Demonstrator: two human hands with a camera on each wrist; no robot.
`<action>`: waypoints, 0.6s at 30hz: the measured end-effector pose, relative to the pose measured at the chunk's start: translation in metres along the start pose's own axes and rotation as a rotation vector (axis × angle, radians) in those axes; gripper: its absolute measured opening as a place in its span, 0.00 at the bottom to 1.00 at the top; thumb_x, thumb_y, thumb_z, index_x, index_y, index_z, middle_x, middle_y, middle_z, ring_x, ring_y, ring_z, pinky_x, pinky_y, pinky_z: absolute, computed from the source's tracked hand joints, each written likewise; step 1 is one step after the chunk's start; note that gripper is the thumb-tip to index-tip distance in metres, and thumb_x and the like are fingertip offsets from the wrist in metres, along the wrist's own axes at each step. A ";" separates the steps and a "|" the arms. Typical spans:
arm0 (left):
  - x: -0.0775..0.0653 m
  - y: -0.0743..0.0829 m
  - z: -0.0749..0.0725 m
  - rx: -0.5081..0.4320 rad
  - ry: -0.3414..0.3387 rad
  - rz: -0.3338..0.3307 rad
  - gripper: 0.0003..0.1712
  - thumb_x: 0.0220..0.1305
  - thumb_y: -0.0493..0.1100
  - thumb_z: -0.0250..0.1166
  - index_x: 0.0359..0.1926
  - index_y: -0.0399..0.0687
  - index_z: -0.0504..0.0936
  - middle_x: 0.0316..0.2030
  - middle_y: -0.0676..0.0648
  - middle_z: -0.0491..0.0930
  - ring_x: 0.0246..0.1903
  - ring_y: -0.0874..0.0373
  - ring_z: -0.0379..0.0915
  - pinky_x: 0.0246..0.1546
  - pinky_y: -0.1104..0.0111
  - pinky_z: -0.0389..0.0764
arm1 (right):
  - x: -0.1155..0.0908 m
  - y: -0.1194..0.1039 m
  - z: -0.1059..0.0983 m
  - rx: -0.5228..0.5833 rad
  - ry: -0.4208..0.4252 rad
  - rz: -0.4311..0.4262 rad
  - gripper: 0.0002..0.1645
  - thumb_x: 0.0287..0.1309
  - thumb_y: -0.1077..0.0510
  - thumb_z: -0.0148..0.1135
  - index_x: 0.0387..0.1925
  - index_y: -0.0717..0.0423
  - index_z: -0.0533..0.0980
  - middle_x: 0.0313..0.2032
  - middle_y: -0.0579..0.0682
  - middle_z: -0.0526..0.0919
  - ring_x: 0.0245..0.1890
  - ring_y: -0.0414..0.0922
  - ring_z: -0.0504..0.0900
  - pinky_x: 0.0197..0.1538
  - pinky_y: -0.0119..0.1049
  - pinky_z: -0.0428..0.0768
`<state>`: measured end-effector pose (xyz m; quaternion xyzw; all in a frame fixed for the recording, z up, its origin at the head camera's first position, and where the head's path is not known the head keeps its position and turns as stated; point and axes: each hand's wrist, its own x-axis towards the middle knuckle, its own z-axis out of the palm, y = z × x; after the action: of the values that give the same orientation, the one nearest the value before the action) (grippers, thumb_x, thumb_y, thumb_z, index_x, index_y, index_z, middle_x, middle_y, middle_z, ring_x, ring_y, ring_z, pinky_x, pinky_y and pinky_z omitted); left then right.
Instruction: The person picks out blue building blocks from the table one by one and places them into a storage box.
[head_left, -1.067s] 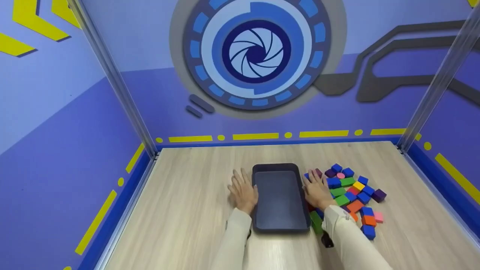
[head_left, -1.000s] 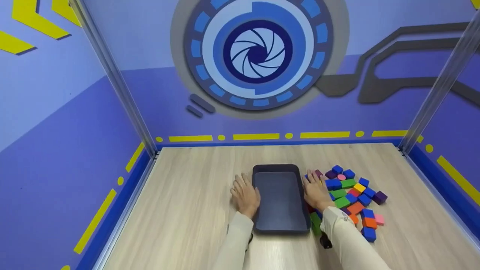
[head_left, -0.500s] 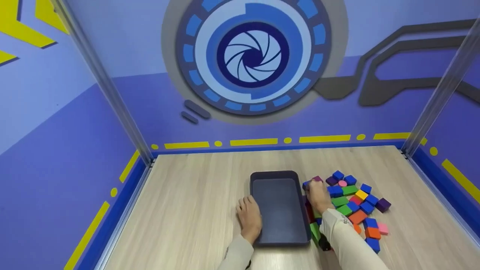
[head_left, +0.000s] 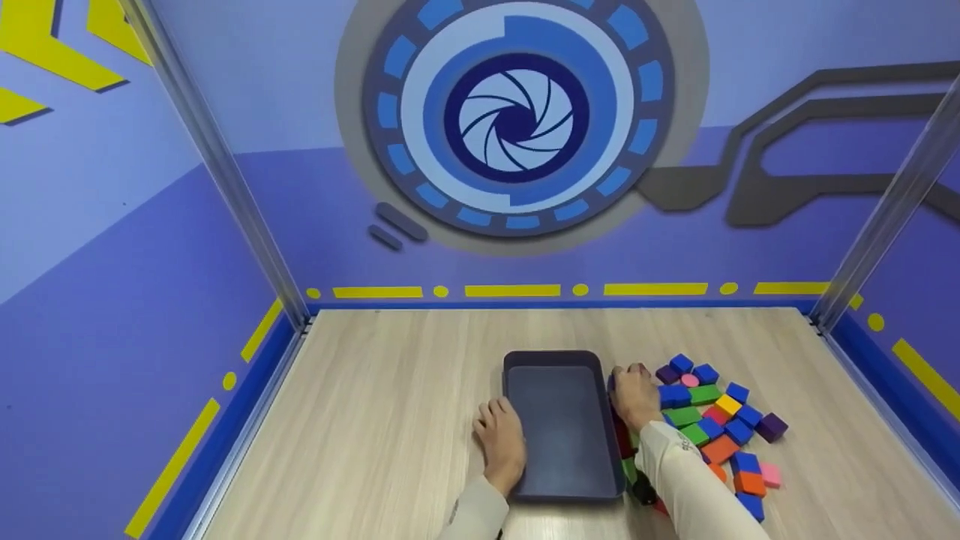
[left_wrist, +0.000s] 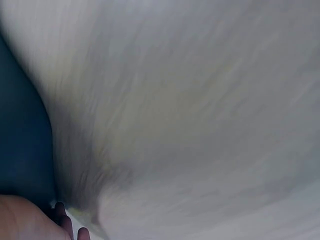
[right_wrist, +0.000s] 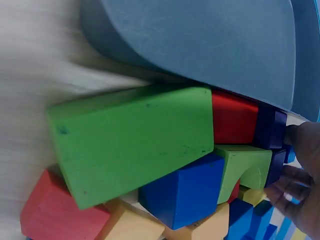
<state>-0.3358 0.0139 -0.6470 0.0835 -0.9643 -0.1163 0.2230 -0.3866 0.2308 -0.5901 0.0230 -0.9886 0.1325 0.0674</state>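
Observation:
A dark grey rectangular tray (head_left: 564,435) lies on the wooden table with nothing in it. My left hand (head_left: 501,442) rests against its left wall, fingers loosely bent; in the left wrist view only part of that hand (left_wrist: 25,222) shows, beside the tray wall (left_wrist: 25,125). Along the tray's right side, my right hand (head_left: 637,397) is lowered over the blocks with curled fingers. Its thumb and fingers, seen in the right wrist view, pinch about a small dark purple block (right_wrist: 276,167); the fingertips are partly hidden. A green block (right_wrist: 135,142) and a red block (right_wrist: 234,117) lie nearby.
Loose coloured blocks spread right of the tray, among them a yellow block (head_left: 727,406), a purple block (head_left: 772,427) and a pink block (head_left: 770,475). Blue walls and metal corner posts (head_left: 217,165) enclose the table (head_left: 390,420).
Both hands lay with fingers spread beside the tray. My left hand has slid nearer along the tray wall and bent its fingers; my right hand has curled its fingers down onto the blocks.

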 end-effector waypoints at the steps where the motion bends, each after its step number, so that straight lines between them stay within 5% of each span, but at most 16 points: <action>1: 0.000 -0.001 0.000 -0.005 -0.001 0.004 0.22 0.50 0.29 0.76 0.43 0.40 0.73 0.39 0.43 0.75 0.41 0.50 0.67 0.41 0.57 0.67 | 0.000 0.001 0.000 0.008 0.001 -0.002 0.17 0.56 0.65 0.68 0.46 0.70 0.78 0.45 0.74 0.78 0.47 0.68 0.80 0.47 0.62 0.82; 10: 0.004 -0.008 -0.002 0.006 0.007 0.000 0.15 0.58 0.28 0.69 0.43 0.40 0.73 0.39 0.42 0.76 0.42 0.49 0.69 0.44 0.56 0.70 | 0.008 -0.010 -0.014 0.158 0.069 0.004 0.23 0.54 0.69 0.68 0.53 0.71 0.77 0.50 0.73 0.78 0.51 0.69 0.80 0.51 0.61 0.82; 18: 0.008 -0.018 -0.008 0.019 0.008 0.001 0.10 0.64 0.29 0.64 0.44 0.39 0.74 0.40 0.42 0.76 0.43 0.49 0.69 0.45 0.57 0.71 | 0.021 -0.046 -0.036 0.190 0.124 -0.076 0.21 0.56 0.74 0.62 0.53 0.72 0.78 0.50 0.70 0.81 0.51 0.67 0.83 0.51 0.58 0.83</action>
<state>-0.3376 -0.0071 -0.6414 0.0854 -0.9644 -0.1067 0.2263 -0.3998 0.1951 -0.5408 0.0587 -0.9639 0.2242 0.1311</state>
